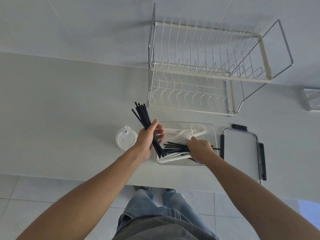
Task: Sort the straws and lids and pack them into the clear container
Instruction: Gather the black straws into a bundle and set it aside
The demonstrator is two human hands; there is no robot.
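Half-sorted at best — left hand [147, 141] grips a black straw bundle [143, 118], right hand [200, 149] closes on more in the clear container [214, 134]; cup lids [125, 138] wait outside.

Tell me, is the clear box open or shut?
Open. The clear box has no top on; its lid lies flat on the counter beside it.

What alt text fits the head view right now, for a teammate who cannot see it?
Left hand grips a bundle of black straws above a clear container of black and white straws, where the right hand gathers more. A white cup lid lies left; the container's lid right; a dish rack behind.
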